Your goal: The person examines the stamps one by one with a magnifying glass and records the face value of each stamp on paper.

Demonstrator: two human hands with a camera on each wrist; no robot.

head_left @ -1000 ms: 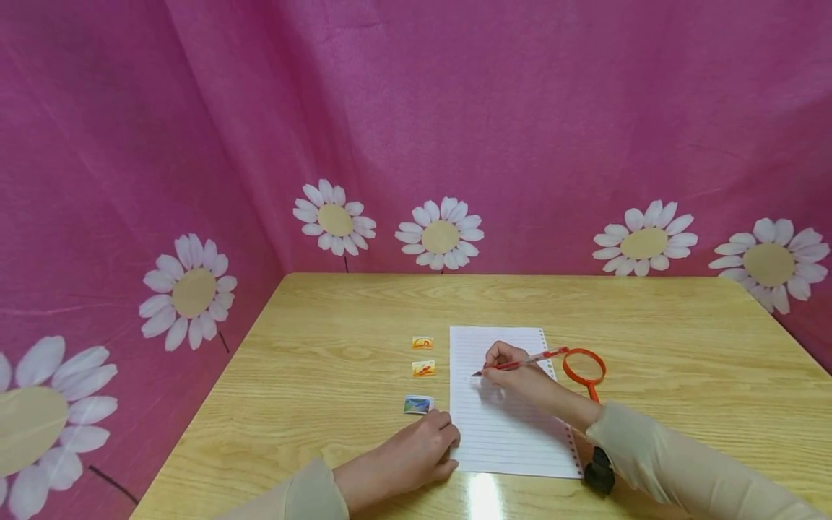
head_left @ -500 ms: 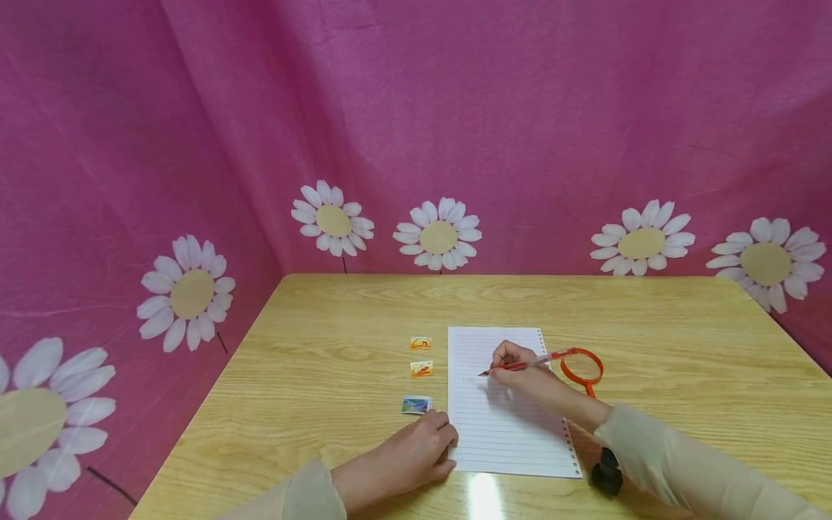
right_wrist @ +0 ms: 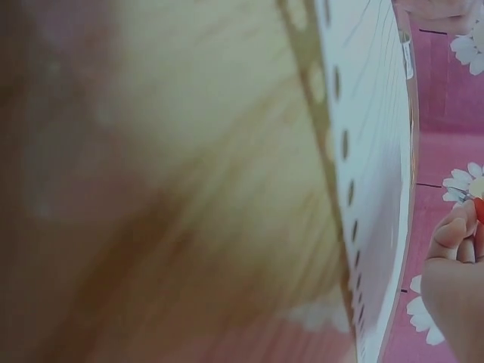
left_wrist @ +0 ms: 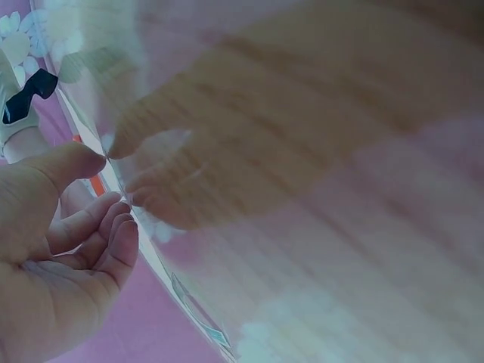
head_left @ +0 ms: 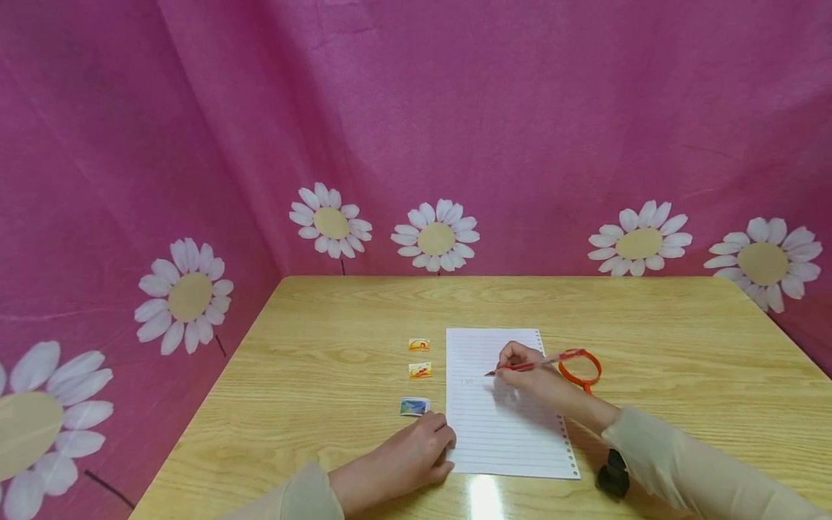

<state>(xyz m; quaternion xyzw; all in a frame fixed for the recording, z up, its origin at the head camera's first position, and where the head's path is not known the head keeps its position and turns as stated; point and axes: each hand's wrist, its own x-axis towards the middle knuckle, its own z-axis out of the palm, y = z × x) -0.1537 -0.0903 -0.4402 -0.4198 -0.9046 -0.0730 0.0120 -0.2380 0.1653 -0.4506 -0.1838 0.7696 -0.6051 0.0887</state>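
Observation:
In the head view a lined sheet of paper with punched holes along its right edge lies on the table. My right hand pinches a red pen, its tip at the upper part of the sheet. Faint pencil-like marks stand just left of the tip. At the sheet's lower left edge rests my left hand, fingers loosely bent and fingertips down on the surface, as the left wrist view also shows. Just above it lies a blue-green stamp-like picture, its right corner close to the fingers.
Two yellow-orange stamp-like pictures lie in a column left of the sheet. A red magnifying glass lies right of the sheet, partly behind the pen and right forearm. The wooden table meets a pink flowered curtain.
My right hand and the pen have shifted a little to the right along the line, and faint marks now show left of the tip. The left hand has stayed in place.

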